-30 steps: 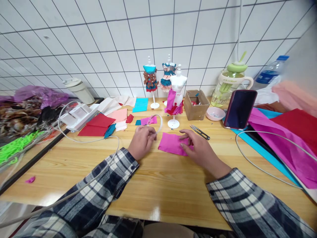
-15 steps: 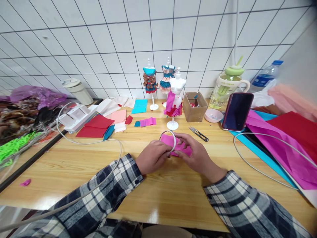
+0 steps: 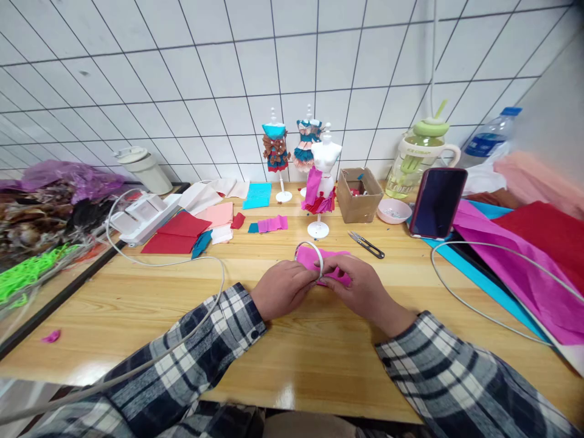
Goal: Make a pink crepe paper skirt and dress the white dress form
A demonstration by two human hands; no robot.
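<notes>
A thin white ring, looking like a narrow roll of tape, stands upright between my hands. My left hand is closed on its lower near side, thumb along the rim. From the other side, my right hand pinches at the same low part of the rim with thumb and forefinger; any loose tape end there is too small to see. Under the ring and the right fingers lies a magenta piece of cloth, partly covered. Just beyond are a small white dress form with magenta cloth and thread snips.
Two dressed forms, one in blue and brown, stand by the wall. A cardboard box, a pink dish and a phone are at right. Red cloth and a power strip lie left; a white cable crosses my left sleeve.
My right fingers have come from spread apart to a pinch at the ring's rim. The ring has shifted slightly, and my left hand stays on it.
</notes>
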